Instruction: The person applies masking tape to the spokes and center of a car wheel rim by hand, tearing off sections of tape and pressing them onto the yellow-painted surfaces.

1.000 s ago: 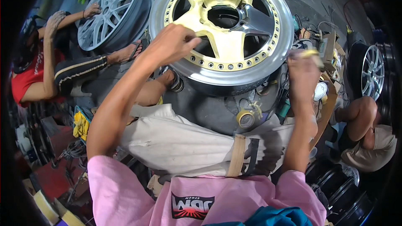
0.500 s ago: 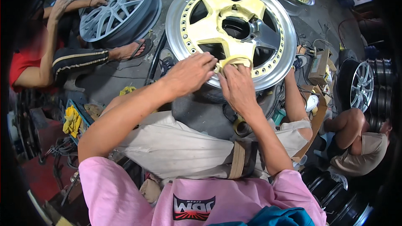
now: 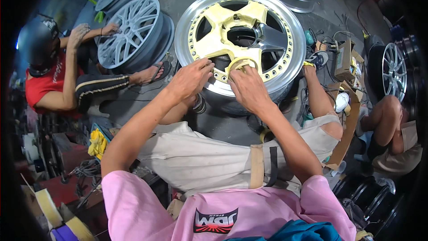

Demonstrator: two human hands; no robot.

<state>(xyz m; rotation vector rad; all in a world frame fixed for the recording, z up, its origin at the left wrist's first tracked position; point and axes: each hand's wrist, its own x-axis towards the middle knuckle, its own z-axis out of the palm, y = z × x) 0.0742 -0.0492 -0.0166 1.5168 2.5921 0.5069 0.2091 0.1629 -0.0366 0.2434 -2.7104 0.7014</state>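
Note:
A large car wheel rim [image 3: 185, 47] with a polished lip lies face up before me. Pale yellow masking tape covers most of its star-shaped center [image 3: 215, 40]; one spoke [image 3: 273, 39] at the right shows bare metal. My right hand [image 3: 250, 88] grips a roll of masking tape [image 3: 233, 65] over the near spoke. To its left, my left hand [image 3: 192, 78] is at the rim's near-left bolt ring, fingers drawn together at the tips. Whether a tape end is pinched in them is too small to see.
At the left a person in a red shirt [image 3: 51, 82] sits with a hand on a grey rim [image 3: 129, 31]. Another person [image 3: 392, 138] crouches at the right near a silver-spoked rim [image 3: 394, 73]. A cardboard box [image 3: 345, 127] stands beside my right leg. Yellow gloves [image 3: 97, 143] lie at the left.
My left hand has drawn away to the left from the tape roll, widening the gap between my hands. My right hand keeps hold of the roll. The whole view has shifted slightly.

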